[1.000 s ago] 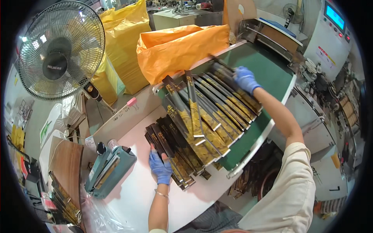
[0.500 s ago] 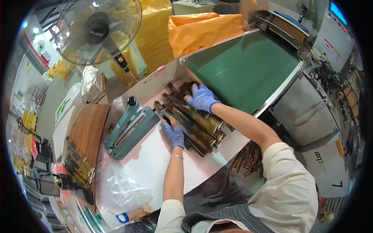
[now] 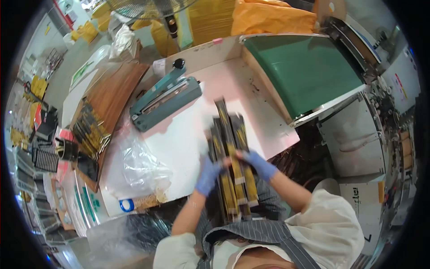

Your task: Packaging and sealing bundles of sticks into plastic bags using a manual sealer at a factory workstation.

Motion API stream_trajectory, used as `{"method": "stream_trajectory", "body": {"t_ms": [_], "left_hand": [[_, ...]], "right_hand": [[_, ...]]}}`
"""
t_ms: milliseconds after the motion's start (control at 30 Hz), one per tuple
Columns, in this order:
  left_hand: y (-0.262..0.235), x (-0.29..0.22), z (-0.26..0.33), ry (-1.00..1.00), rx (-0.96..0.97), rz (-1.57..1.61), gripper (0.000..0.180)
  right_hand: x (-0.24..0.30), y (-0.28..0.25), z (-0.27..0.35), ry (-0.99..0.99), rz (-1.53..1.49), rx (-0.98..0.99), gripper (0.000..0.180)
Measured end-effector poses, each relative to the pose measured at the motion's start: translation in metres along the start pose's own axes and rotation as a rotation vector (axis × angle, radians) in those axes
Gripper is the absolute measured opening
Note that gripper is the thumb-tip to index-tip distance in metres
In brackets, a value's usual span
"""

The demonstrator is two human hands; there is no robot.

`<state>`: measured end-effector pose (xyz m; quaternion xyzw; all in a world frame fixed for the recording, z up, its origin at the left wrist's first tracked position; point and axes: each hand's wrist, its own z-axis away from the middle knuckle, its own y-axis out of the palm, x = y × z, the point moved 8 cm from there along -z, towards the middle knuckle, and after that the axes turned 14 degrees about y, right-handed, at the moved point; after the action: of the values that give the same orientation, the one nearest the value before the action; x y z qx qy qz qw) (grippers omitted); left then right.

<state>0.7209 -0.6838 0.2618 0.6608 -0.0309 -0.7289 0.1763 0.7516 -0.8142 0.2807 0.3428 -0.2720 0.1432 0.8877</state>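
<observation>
Fingers of L hand (image 3: 207, 175) & R hand (image 3: 260, 165) pinch packet bundle (image 3: 238, 178) from opp. sides, lower ctr. Gathering apparently done; ends not yet level.

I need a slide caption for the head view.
Gloved left hand and right hand hold slim black-and-gold packets, teal heat sealer beyond.

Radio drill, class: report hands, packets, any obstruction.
Left blue-gloved grip, right blue-gloved grip: both on long, slim black-and-gold packets. Teal black-knobbed sealer apart, leftward. Nothing visibly blocking.
</observation>
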Motion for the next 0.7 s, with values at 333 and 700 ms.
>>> {"method": "stream_trajectory", "body": {"t_ms": [333, 700], "left_hand": [[-0.004, -0.096, 0.058, 0.476, -0.017, -0.03, 0.084], [-0.008, -0.145, 0.014, 0.539, 0.316, -0.188, 0.131]], "right_hand": [[0.047, 0.069, 0.052, -0.7, 0.291, -0.044, 0.092], [0.1, 0.11, 0.016, -0.811, 0.577, 0.222, 0.127]]}}
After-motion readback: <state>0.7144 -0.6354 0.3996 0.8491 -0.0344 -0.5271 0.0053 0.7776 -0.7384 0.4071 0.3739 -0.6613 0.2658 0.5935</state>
